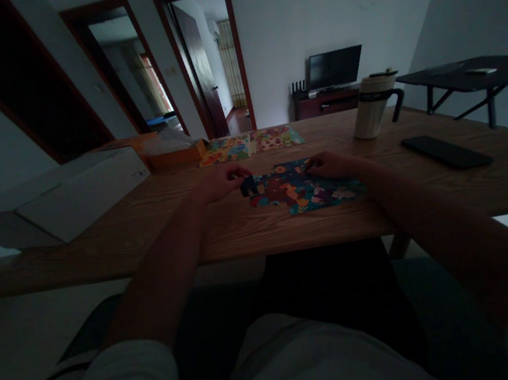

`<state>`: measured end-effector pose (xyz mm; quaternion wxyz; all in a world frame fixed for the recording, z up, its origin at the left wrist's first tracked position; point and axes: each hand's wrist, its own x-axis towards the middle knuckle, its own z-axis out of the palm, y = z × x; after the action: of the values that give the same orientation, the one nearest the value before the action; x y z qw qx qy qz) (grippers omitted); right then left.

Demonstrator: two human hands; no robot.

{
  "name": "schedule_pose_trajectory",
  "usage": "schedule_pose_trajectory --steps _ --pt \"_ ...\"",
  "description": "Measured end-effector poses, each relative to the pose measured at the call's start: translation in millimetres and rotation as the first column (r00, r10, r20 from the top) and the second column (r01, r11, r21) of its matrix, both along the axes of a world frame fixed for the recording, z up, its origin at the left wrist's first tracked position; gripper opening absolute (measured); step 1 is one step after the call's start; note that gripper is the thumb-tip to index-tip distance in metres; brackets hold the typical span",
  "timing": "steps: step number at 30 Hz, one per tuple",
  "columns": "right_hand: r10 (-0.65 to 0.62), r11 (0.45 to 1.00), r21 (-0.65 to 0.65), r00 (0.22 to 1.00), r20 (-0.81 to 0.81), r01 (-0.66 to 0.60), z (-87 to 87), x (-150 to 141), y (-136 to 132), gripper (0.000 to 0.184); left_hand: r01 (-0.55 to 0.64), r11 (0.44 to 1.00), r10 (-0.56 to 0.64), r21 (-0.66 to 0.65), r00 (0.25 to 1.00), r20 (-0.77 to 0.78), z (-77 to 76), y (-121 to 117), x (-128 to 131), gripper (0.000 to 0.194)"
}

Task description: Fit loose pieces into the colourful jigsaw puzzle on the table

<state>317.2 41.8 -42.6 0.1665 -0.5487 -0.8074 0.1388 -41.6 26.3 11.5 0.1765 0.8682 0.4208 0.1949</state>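
The left hand (221, 183) is curled and seems to pinch a dark blue piece (248, 186) between thumb and fingers, though the dim light hides the exact contact. The right hand (332, 166) is curved, its fingers pressed down on the top edge of the jigsaw puzzle (304, 187); whether they pinch a piece there, I cannot tell. The 2 hands are not spread flat, and they sit on opposite sides of the puzzle, which lies flat on the wooden table (170, 242) just in front of the person, with the dark piece at its left edge. A light touch suits this grip: holding the piece by its edges and level with the wood keeps its tabs clear, while steady pressure from the right hand should stop the joined pieces from sliding. Beyond the puzzle lies a colourful printed sheet (251, 145), beside an orange box (174, 156). A white box (85, 194) lies further left. To the right stand a lidded tumbler (372, 108) and a black phone (445, 151), both well clear of the hands.
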Motion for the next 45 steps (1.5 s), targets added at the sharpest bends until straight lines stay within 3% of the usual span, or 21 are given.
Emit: schedule_pose_trajectory --steps 9,14,18,21,28,31,34,38,42,45 --pt "0.016 1.000 -0.005 0.999 -0.030 -0.016 2.3 -1 -3 0.023 -0.170 0.984 0.168 0.048 0.985 0.045 -11.2 11 3 0.030" --pt "0.020 1.000 -0.013 1.000 -0.021 -0.020 0.5 0 0 0.024 -0.146 0.989 0.145 0.035 0.989 0.017 -16.5 16 1 0.027" --pt "0.018 1.000 0.000 1.000 -0.020 -0.018 -3.2 2 4 0.025 -0.144 0.987 0.136 -0.072 0.986 -0.098 -21.6 20 -1 0.034" --pt "0.005 1.000 0.002 1.000 -0.015 -0.005 -2.9 2 6 0.024 -0.164 0.984 0.153 -0.068 0.977 -0.152 -21.7 19 -2 0.034" --pt "0.003 0.999 0.039 0.999 -0.041 -0.001 -0.2 -2 1 0.025 -0.132 0.991 0.132 0.005 0.989 -0.070 -17.6 16 4 0.034" --pt "0.030 0.998 0.060 0.998 -0.057 -0.027 11.1 -15 0 0.024 -0.091 0.994 0.094 0.067 0.995 -0.031 -8.0 15 17 0.039" --pt "0.085 0.996 0.044 0.993 -0.085 -0.082 34.5 -41 3 0.023 -0.080 0.996 0.079 0.038 0.997 0.023 9.4 15 36 0.049" --pt "0.182 0.982 0.088 0.951 -0.250 -0.164 57.6 -82 12 0.025 -0.030 1.000 0.029 -0.002 0.984 0.178 25.4 19 62 0.045" --pt "0.130 0.984 0.158 0.928 -0.348 -0.079 40.5 -92 23 0.024 -0.058 0.998 0.054 0.015 0.981 0.188 9.2 31 64 0.041" --pt "0.002 0.993 0.114 0.950 -0.313 0.035 16.3 -72 30 0.020 -0.094 0.993 0.091 -0.074 0.995 -0.048 -14.0 42 45 0.063"
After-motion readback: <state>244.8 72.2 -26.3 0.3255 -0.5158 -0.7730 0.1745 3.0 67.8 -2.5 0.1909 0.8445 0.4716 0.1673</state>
